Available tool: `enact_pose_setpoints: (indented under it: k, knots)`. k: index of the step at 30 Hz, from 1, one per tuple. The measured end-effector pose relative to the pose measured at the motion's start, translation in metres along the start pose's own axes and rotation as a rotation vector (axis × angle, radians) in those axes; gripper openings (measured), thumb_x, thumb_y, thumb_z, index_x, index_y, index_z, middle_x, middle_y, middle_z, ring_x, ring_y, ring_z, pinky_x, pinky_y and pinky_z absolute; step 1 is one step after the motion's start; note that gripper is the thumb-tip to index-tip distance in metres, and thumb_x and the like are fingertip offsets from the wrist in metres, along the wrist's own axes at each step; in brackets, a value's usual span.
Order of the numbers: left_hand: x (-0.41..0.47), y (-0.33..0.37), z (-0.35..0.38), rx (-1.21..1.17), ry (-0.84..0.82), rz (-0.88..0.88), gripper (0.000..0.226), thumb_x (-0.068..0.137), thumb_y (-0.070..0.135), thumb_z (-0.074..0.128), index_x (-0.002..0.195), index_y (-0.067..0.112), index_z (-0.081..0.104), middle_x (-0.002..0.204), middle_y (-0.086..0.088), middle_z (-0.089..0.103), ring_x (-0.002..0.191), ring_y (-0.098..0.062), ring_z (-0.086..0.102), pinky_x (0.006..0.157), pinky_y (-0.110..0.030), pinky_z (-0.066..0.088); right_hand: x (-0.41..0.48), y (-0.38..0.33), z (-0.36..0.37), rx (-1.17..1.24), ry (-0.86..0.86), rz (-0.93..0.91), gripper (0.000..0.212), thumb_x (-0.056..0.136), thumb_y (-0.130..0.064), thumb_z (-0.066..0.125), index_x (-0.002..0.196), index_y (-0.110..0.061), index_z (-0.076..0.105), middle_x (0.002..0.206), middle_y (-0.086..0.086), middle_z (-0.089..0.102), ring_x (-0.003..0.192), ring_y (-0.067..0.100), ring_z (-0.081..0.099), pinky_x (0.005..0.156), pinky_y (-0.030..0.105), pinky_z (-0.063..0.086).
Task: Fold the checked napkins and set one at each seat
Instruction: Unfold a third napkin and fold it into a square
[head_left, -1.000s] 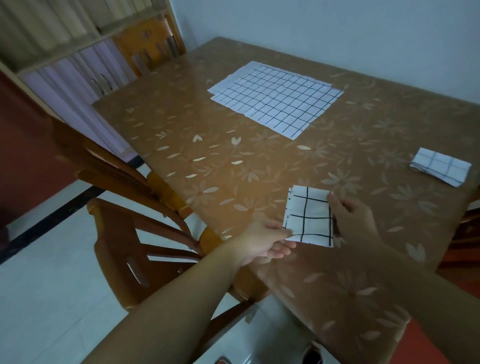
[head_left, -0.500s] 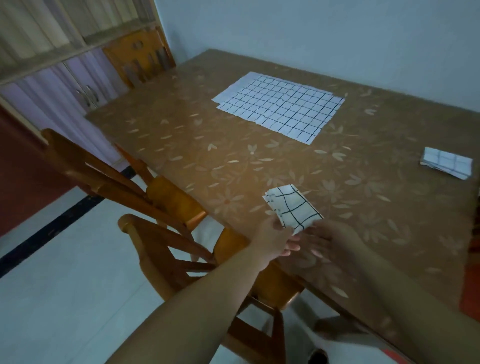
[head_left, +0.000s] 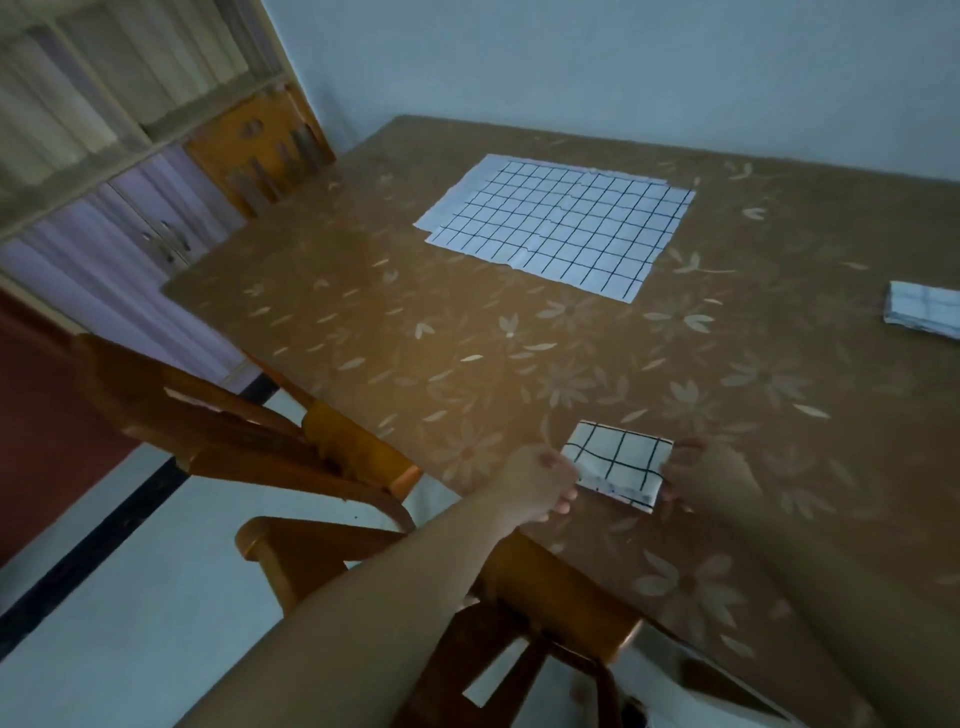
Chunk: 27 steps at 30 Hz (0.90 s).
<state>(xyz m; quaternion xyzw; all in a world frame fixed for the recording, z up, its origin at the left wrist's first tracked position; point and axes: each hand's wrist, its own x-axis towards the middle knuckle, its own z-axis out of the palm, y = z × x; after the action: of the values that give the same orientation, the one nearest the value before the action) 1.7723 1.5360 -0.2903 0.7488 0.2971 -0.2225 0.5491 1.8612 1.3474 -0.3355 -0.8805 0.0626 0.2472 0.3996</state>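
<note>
Glossy brown surface (head_left: 519, 322) with pale flower print, lower centre: the folded checked napkin (head_left: 618, 470), a soft layered rectangle, lies near the edge by the wooden chair (head_left: 249, 431), its ends pinched by the left grip (head_left: 535, 480) and the right grip (head_left: 711, 473). It is best squared to that edge and pressed flat before both release, lest the layers spring open.

Two folded napkins are counted: the near folded napkin (head_left: 618, 462) at the tabletop's (head_left: 415, 322) near edge, the right folded napkin (head_left: 922, 309) at its right edge. At least two unfolded napkins (head_left: 561, 223) are stacked toward the far edge. At least two chairs are seen: the left chair (head_left: 218, 415) and the far chair (head_left: 260, 150).
</note>
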Motion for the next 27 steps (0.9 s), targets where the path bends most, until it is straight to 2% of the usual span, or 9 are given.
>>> enact_pose_setpoints:
  k: [2,4,6,9,13,16,18,21,27]
  knots:
    - [0.005,0.01,-0.012,0.027,0.04,0.03,0.016,0.096,0.02,0.053,0.105,0.014,0.065,0.081,0.0,0.066,0.063,-0.01,0.057,0.057,-0.021,0.044,-0.005,-0.006,-0.007,-0.075,0.031,-0.022,0.02,0.082,-0.014,0.058,0.101,-0.014,0.062,0.071,0.0,0.068,0.069,0.013,0.061,0.06,0.027,0.047]
    - [0.008,0.016,-0.025,0.104,0.073,0.117,0.013,0.094,0.02,0.055,0.099,0.016,0.066,0.081,0.0,0.067,0.066,-0.011,0.059,0.056,-0.021,0.046,-0.009,-0.014,-0.011,-0.095,0.073,-0.059,0.021,0.084,-0.021,0.059,0.104,-0.015,0.061,0.083,0.002,0.069,0.071,0.015,0.058,0.059,0.026,0.041]
    - [0.007,0.021,-0.045,0.217,0.14,0.211,0.014,0.093,0.022,0.057,0.101,0.018,0.068,0.09,0.002,0.069,0.074,-0.012,0.063,0.059,-0.023,0.052,-0.015,-0.027,-0.012,-0.105,0.11,-0.106,0.03,0.087,-0.027,0.061,0.114,-0.014,0.061,0.098,0.006,0.07,0.075,0.018,0.059,0.063,0.028,0.042]
    - [0.001,0.027,-0.084,0.33,0.205,0.324,0.021,0.094,0.025,0.057,0.112,0.02,0.067,0.103,0.004,0.067,0.093,-0.015,0.064,0.08,-0.031,0.057,-0.027,-0.056,-0.004,-0.064,0.112,-0.14,0.028,0.089,-0.031,0.062,0.112,-0.016,0.061,0.097,0.004,0.069,0.075,0.02,0.067,0.059,0.03,0.051]
    - [-0.017,0.024,-0.149,0.455,0.246,0.48,0.029,0.095,0.03,0.055,0.122,0.022,0.061,0.116,0.005,0.064,0.103,-0.014,0.06,0.08,-0.024,0.049,-0.056,-0.108,0.027,-0.027,0.125,-0.208,0.028,0.088,-0.035,0.063,0.112,-0.019,0.061,0.094,0.001,0.067,0.069,0.021,0.066,0.052,0.027,0.049]
    - [-0.027,0.01,-0.204,0.585,0.26,0.6,0.042,0.095,0.037,0.054,0.133,0.019,0.055,0.133,0.0,0.059,0.119,-0.015,0.055,0.087,-0.02,0.039,-0.083,-0.155,0.065,-0.047,0.176,-0.245,0.027,0.088,-0.033,0.063,0.112,-0.02,0.06,0.1,-0.001,0.064,0.081,0.017,0.06,0.061,0.023,0.046]
    - [-0.031,0.0,-0.244,0.671,0.258,0.645,0.049,0.096,0.042,0.052,0.139,0.019,0.05,0.142,0.0,0.051,0.13,-0.016,0.046,0.099,-0.026,0.035,-0.097,-0.185,0.094,-0.056,0.21,-0.258,0.034,0.086,-0.033,0.064,0.117,-0.019,0.06,0.111,0.001,0.064,0.096,0.018,0.061,0.079,0.03,0.05]
    - [-0.032,-0.006,-0.299,0.73,0.25,0.695,0.051,0.097,0.045,0.049,0.141,0.02,0.047,0.145,0.0,0.048,0.134,-0.018,0.041,0.108,-0.034,0.031,-0.112,-0.226,0.13,-0.107,0.256,-0.267,0.042,0.085,-0.034,0.065,0.124,-0.018,0.059,0.128,0.005,0.061,0.116,0.023,0.057,0.101,0.038,0.042]
    - [-0.012,0.001,-0.365,0.722,0.244,0.724,0.054,0.095,0.048,0.05,0.142,0.023,0.045,0.148,-0.001,0.045,0.137,-0.021,0.039,0.112,-0.039,0.032,-0.12,-0.28,0.16,-0.167,0.278,-0.285,0.053,0.088,-0.032,0.064,0.136,-0.014,0.051,0.141,0.005,0.052,0.13,0.023,0.047,0.105,0.035,0.037]
